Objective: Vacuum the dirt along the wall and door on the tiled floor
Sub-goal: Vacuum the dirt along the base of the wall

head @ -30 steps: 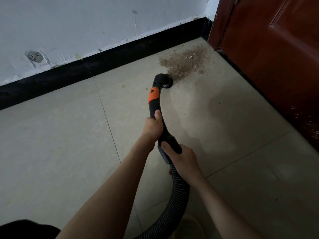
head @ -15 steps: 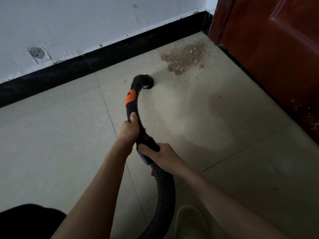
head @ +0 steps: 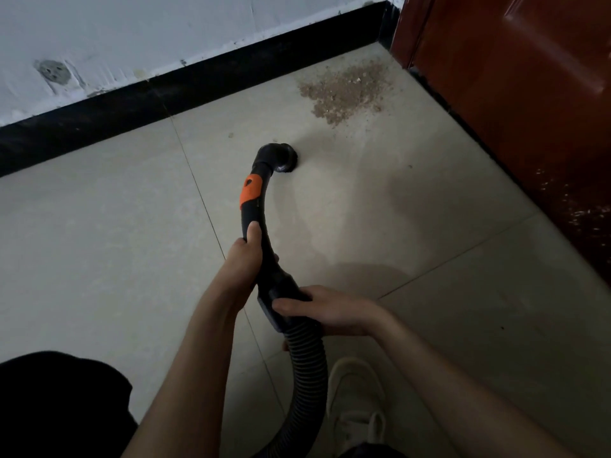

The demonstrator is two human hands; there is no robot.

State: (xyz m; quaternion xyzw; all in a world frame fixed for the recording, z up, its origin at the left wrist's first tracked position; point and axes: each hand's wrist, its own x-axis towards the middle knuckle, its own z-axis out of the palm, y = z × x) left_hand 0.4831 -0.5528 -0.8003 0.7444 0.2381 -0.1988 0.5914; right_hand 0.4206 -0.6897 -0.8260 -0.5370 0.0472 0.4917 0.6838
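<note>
A black vacuum hose handle with an orange button curves down to a round nozzle resting on the tiled floor. My left hand grips the handle below the orange part. My right hand holds the cuff where the ribbed hose begins. A patch of brown dirt lies in the corner between the black skirting and the red-brown door, a short way beyond the nozzle and apart from it.
A white wall runs above the skirting, with a grey patched spot at the left. Pale specks cling to the door's lower part. My light shoe stands beside the hose, and dark clothing fills the lower left.
The nozzle pulled back from the edge of the dirt patch toward me and to the left, then stayed a short way from it. Both hands kept their grip.
</note>
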